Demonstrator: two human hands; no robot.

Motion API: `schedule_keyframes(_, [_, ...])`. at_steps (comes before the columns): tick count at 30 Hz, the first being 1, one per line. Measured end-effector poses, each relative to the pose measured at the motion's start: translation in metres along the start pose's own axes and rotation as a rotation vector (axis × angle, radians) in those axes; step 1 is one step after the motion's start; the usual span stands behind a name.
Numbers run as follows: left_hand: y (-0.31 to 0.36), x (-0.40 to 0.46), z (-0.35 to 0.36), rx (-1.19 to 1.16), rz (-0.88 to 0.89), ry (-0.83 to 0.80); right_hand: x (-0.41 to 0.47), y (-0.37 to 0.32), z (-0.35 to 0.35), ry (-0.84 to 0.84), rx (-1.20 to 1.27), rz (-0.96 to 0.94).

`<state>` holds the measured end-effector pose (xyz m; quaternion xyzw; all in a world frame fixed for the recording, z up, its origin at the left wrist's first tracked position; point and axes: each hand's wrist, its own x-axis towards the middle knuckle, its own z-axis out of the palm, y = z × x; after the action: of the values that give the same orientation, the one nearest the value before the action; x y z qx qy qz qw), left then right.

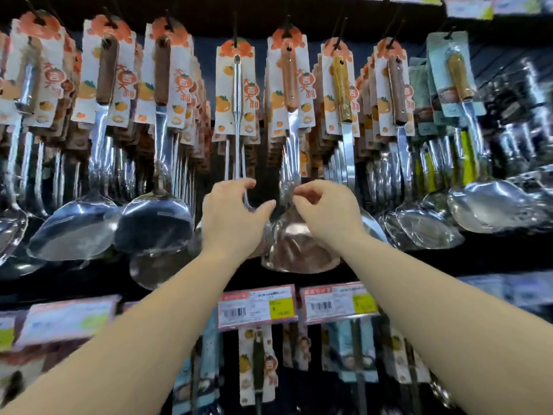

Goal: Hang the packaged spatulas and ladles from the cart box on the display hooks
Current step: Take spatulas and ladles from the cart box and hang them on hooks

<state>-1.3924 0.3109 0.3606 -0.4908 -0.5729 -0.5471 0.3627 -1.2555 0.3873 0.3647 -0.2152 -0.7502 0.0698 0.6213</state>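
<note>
Steel glints between both raised hands at the middle of the display. The left hand [232, 214] is half curled, thumb and fingers apart, around the thin shank of the all-metal ladle [238, 94], though contact there is unclear. The right hand [324, 211] is pinched narrow on the clear wrap where the wooden-handled spatula [289, 82] widens to its blade. Both pieces already hang by their orange-printed cards from hooks [288, 25] above, among crowded rows of similar packs. The cart box is out of sight.

This looks like the settling step. To do it well, steady each piece low down, let it swing plumb, face the card forward, and check that its hole sits fully back on the hook. Release gently, since neighbouring bowls nearly touch. Price tags [257, 305] line the shelf edge below.
</note>
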Motion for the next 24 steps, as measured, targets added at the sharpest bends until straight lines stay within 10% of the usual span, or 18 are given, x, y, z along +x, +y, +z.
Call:
schedule_keyframes(10, [0.147, -0.087, 0.097, -0.101, 0.276, -0.324, -0.070, 0.103, -0.168, 0.080, -0.466, 0.128])
schedule_keyframes(24, [0.554, -0.361, 0.275, -0.469, 0.465, -0.970, -0.298, 0.283, -0.604, -0.059, -1.141, 0.686])
